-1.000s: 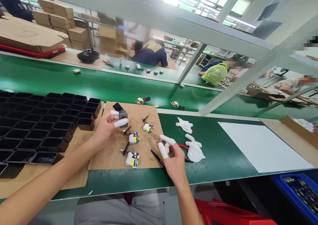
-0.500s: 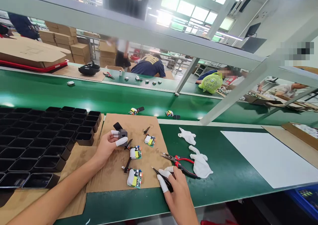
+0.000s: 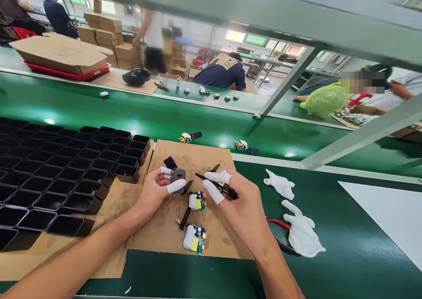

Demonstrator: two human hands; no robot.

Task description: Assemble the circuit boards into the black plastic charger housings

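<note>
My left hand [image 3: 154, 192], its thumb and fingers in white finger cots, grips a small black plastic housing [image 3: 179, 179] with a slot in its face. Close to that face are the tips of black tweezers [image 3: 224, 189], held by my right hand [image 3: 245, 202]; tips and housing look slightly apart. A black flat piece [image 3: 170, 162] shows just behind the housing. Below my hands, a circuit board [image 3: 198, 201] and a nearer circuit board [image 3: 195, 240] lie on the cardboard sheet [image 3: 158, 235], each with a dark wired part. Another board is mostly hidden by my right hand.
Rows of black open boxes [image 3: 75, 193] fill the left side. Red-handled pliers [image 3: 279, 220], partly covered by my right arm, lie beside white gloves [image 3: 305, 235]. Two boards sit on the green belt [image 3: 148, 114] beyond. A metal post [image 3: 346, 138] slants at right. Co-workers are across the belt.
My right hand has lifted and moved up and left with the tweezers, from near the pliers to the housing. My left hand still holds the housing. The camera view has shifted.
</note>
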